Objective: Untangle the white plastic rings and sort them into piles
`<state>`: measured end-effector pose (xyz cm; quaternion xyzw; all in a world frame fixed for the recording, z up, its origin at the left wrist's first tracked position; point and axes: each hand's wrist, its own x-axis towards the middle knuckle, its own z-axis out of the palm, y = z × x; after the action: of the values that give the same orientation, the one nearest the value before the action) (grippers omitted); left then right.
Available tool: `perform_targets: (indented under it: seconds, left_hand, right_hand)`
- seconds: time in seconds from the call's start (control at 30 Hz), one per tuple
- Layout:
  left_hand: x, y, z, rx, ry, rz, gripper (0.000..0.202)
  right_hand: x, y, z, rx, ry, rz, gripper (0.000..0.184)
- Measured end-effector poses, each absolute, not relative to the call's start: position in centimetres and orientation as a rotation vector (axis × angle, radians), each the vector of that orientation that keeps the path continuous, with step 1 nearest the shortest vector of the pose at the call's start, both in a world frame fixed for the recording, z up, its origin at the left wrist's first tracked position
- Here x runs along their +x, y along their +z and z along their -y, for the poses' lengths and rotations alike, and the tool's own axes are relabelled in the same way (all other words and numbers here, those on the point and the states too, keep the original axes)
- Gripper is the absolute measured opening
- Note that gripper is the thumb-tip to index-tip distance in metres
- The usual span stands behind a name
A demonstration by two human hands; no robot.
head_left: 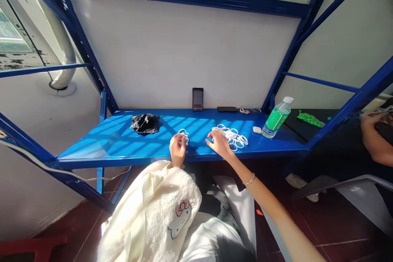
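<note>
My left hand (177, 147) rests near the front edge of the blue metal shelf (116, 143), its fingers curled round a small bunch of white rings (183, 134). My right hand (219, 143) lies a little to the right, fingers bent over the near side of a larger pile of white rings (233, 136). I cannot make out whether the right fingers hold a ring. A thin bracelet sits on my right wrist. A fluffy cream sleeve covers my left arm.
A black plastic bag (145, 123) lies at the left of the shelf. A phone (197, 99) leans on the back wall, with a dark flat device (227, 109) beside it. A green-labelled water bottle (276, 118) and white earbud case (256, 129) stand at the right. Another person's arm (373, 139) is far right.
</note>
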<state>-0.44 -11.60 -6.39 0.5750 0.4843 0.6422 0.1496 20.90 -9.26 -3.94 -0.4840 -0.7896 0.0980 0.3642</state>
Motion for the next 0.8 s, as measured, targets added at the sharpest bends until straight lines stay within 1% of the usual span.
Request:
perform_targets:
  seconds: [0.03,0.1,0.17,0.3,0.4,0.5,0.6,0.7,0.77,0.8]
  left_hand:
    - [-0.6,-6.6,11.4,1.686,1.864,-1.5,0.026]
    - [-0.8,-7.0,11.0,1.722,1.816,-1.688,0.025]
    - [-0.8,-7.5,10.7,1.716,1.734,-1.815,0.025]
    - [-0.7,-7.9,10.5,1.654,1.666,-1.931,0.027]
    - [-0.6,-7.8,10.8,1.634,1.671,-1.963,0.026]
    - [-0.7,-7.6,11.0,1.661,1.772,-1.891,0.021]
    - [-0.9,-7.5,11.0,1.703,1.892,-1.788,0.017]
    - [-0.9,-7.5,11.0,1.695,1.932,-1.774,0.017]
    - [-0.8,-7.6,10.9,1.7,1.923,-1.781,0.016]
    - [-0.8,-7.6,10.9,1.705,1.917,-1.786,0.015]
  right_hand:
    - [21.3,-4.1,9.1,-1.313,0.127,2.077,0.008]
    - [21.9,-4.5,8.9,-1.406,0.011,2.141,0.013]
    - [22.2,-4.8,8.6,-1.448,0.001,2.182,0.016]
    - [22.1,-5.0,8.5,-1.462,0.042,2.205,0.015]
    - [22.0,-4.9,8.7,-1.473,0.054,2.201,0.02]
    - [21.9,-4.6,8.9,-1.489,0.06,2.192,0.024]
    - [21.4,-3.6,9.5,-1.499,0.052,2.175,0.022]
    - [19.9,-1.4,11.9,-1.311,0.167,2.199,0.02]
    - [18.1,0.2,14.7,-1.002,0.329,2.254,0.024]
    - [17.0,0.8,16.4,-0.812,0.426,2.301,0.03]
